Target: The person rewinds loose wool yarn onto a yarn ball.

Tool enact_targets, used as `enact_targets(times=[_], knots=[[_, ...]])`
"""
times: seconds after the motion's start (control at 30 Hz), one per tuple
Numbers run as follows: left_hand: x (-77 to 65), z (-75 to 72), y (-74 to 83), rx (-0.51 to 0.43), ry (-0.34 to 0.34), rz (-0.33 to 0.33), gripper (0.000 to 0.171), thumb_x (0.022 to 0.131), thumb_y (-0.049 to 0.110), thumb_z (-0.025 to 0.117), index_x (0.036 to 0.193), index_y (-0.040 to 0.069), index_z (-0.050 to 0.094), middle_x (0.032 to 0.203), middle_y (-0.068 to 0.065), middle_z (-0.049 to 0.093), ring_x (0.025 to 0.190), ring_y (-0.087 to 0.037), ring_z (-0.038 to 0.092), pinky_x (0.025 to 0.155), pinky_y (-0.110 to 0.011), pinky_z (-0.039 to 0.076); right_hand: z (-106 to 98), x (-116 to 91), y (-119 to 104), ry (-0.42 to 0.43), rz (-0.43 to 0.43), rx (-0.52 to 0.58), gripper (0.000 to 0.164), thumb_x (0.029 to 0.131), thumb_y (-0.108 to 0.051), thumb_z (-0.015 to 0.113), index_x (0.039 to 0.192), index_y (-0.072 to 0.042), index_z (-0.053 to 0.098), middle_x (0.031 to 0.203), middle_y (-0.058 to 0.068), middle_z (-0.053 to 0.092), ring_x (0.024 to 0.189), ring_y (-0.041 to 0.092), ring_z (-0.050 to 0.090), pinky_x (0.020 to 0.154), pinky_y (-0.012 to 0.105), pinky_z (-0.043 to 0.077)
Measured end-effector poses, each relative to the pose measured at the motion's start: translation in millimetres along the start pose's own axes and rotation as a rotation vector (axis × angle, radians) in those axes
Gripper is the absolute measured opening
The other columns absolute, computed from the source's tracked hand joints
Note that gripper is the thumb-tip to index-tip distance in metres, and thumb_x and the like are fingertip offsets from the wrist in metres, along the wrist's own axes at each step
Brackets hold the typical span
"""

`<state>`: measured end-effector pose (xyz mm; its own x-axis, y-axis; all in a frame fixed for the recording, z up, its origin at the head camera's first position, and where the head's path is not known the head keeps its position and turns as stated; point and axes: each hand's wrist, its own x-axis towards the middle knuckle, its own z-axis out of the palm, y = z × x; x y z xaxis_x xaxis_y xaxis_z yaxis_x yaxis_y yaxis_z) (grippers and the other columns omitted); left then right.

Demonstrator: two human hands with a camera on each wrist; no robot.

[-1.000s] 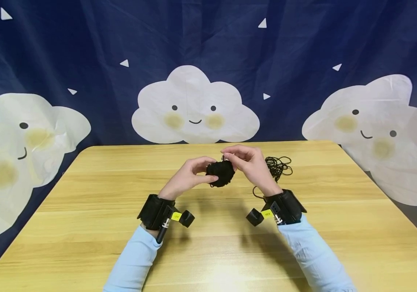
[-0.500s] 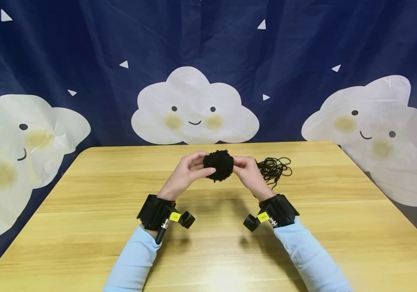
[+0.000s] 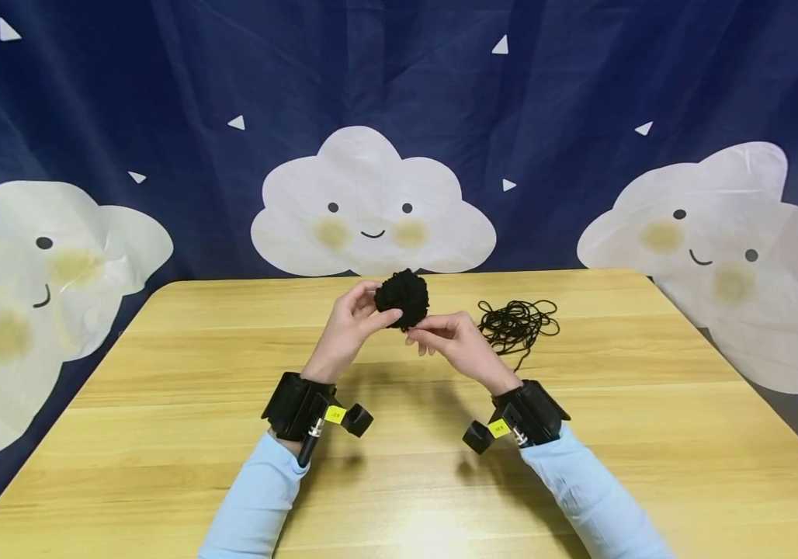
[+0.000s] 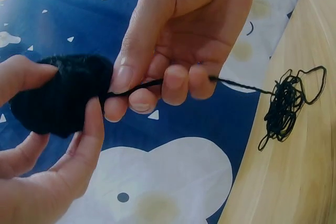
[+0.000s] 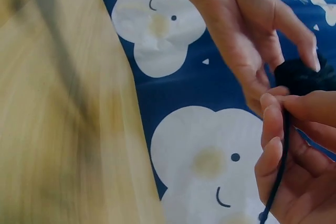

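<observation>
A ball of black yarn [image 3: 404, 297] is held up over the far part of the table. My left hand [image 3: 343, 330] grips it from the left, thumb on the near face and fingers behind. Just below and right of the ball, my right hand [image 3: 460, 343] pinches the yarn strand [image 4: 144, 85] between thumb and index finger. In the left wrist view that strand leaves the ball [image 4: 68, 98], crosses the right fingers and runs to a loose tangle of black yarn [image 3: 516, 324] on the table. The right wrist view shows the strand [image 5: 278, 177] hanging along the right palm.
A light wooden table [image 3: 399, 466] lies under both hands. Behind it hangs a dark blue curtain [image 3: 196, 70] with smiling white clouds. Black camera bands sit on the left wrist [image 3: 299, 407] and right wrist [image 3: 535, 411].
The ball has turned and moved left and up in the left hand. My right hand has gone from above the ball, past its right side, to below it.
</observation>
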<state>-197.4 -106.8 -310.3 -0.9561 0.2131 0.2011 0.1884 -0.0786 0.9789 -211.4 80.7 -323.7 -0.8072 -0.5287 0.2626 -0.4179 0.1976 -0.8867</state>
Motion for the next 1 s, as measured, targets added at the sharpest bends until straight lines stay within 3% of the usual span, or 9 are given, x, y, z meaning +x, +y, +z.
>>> enact_targets(times=[0.13, 0.33, 0.53, 0.7, 0.77, 0.9, 1.0], knots=[[0.3, -1.1, -0.6, 0.012, 0.023, -0.015, 0.036, 0.084, 0.006, 0.059, 0.118, 0.002, 0.046, 0.117, -0.018, 0.054, 0.106, -0.024, 0.054, 0.091, -0.035, 0.043, -1.3, -2.4, -5.9, -0.024, 0.019, -0.049, 0.017, 0.088, -0.012, 0.056, 0.097, -0.002, 0.067, 0.080, 0.006, 0.065, 0.061, 0.014, 0.054, 0.048, 0.020, 0.036], [0.6, -0.1, -1.7, 0.053, 0.041, -0.055, 0.033, 0.084, 0.005, 0.060, 0.114, 0.002, 0.049, 0.112, -0.019, 0.058, 0.102, -0.024, 0.056, 0.090, -0.035, 0.044, -6.6, -4.3, -15.9, -0.005, -0.007, -0.074, 0.017, 0.088, -0.015, 0.057, 0.097, -0.007, 0.068, 0.074, 0.003, 0.063, 0.058, 0.015, 0.053, 0.047, 0.020, 0.035], [0.1, 0.7, -1.8, 0.100, -0.022, -0.076, 0.035, 0.084, 0.008, 0.061, 0.117, 0.004, 0.050, 0.112, -0.018, 0.059, 0.106, -0.026, 0.054, 0.092, -0.039, 0.042, -14.9, -4.2, -24.2, 0.073, -0.039, 0.007, 0.017, 0.088, -0.014, 0.057, 0.098, -0.003, 0.067, 0.070, 0.007, 0.061, 0.054, 0.016, 0.050, 0.048, 0.022, 0.036], [1.0, -0.1, -3.5, 0.140, -0.072, -0.096, 0.040, 0.083, 0.010, 0.062, 0.121, 0.006, 0.048, 0.115, -0.015, 0.058, 0.104, -0.024, 0.055, 0.089, -0.038, 0.045, -21.1, -3.3, -27.0, 0.130, -0.016, 0.063, 0.019, 0.088, -0.016, 0.057, 0.100, -0.003, 0.066, 0.078, 0.009, 0.063, 0.055, 0.015, 0.050, 0.045, 0.021, 0.032], [1.4, -0.3, -4.4, 0.126, -0.101, -0.096, 0.040, 0.084, 0.009, 0.061, 0.121, 0.005, 0.047, 0.116, -0.016, 0.055, 0.104, -0.025, 0.055, 0.085, -0.038, 0.048, -22.9, -2.9, -27.0, 0.149, -0.016, 0.080, 0.020, 0.088, -0.016, 0.057, 0.101, -0.004, 0.065, 0.082, 0.011, 0.063, 0.055, 0.015, 0.051, 0.044, 0.021, 0.032], [2.0, 0.7, -5.0, 0.011, -0.191, -0.084, 0.039, 0.085, 0.002, 0.057, 0.122, 0.000, 0.043, 0.121, -0.021, 0.047, 0.102, -0.032, 0.055, 0.078, -0.043, 0.051, -25.2, -1.3, -26.9, 0.185, -0.051, 0.107, 0.020, 0.088, -0.013, 0.057, 0.102, -0.001, 0.064, 0.084, 0.019, 0.063, 0.054, 0.016, 0.052, 0.045, 0.021, 0.036], [1.8, 1.1, -4.9, -0.003, -0.227, -0.080, 0.038, 0.085, 0.000, 0.056, 0.121, 0.001, 0.043, 0.120, -0.020, 0.046, 0.102, -0.032, 0.056, 0.077, -0.042, 0.052, -26.6, -0.5, -27.1, 0.193, -0.085, 0.124, 0.020, 0.088, -0.010, 0.056, 0.102, 0.003, 0.063, 0.084, 0.018, 0.064, 0.053, 0.019, 0.053, 0.045, 0.021, 0.039]])
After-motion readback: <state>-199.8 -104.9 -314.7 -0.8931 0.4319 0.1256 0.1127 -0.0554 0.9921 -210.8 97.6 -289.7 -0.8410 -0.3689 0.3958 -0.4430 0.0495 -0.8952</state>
